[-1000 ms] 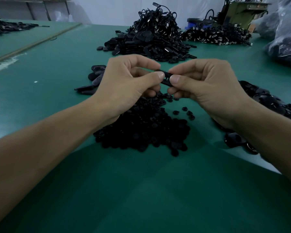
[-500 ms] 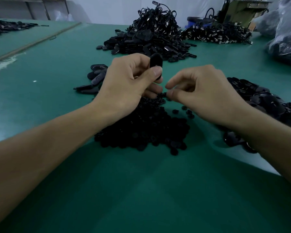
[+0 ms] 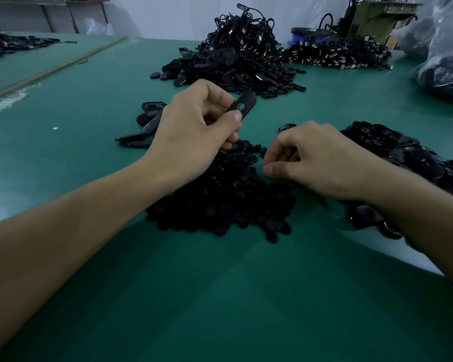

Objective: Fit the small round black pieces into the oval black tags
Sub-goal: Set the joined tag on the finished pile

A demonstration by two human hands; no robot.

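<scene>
Tag: oval black tag (image 3: 243, 104) pinched by left hand (image 3: 194, 131), 12 o'clock of round-piece pile (image 3: 220, 202).
Right hand (image 3: 311, 160): curled at pile's 2 o'clock; grip unclear.
Handling: probably light, stiff; pinch edges.

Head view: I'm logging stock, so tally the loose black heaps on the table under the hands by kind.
round-piece heap: 1
oval-tag heaps: 2, the right heap and the left cluster
far corded heaps: 2, the middle heap and the clip heap
Total: 5

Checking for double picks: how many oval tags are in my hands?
1: the oval tag pinched in the left hand. The right hand shows none, though its curled fingers may hide something.
</scene>
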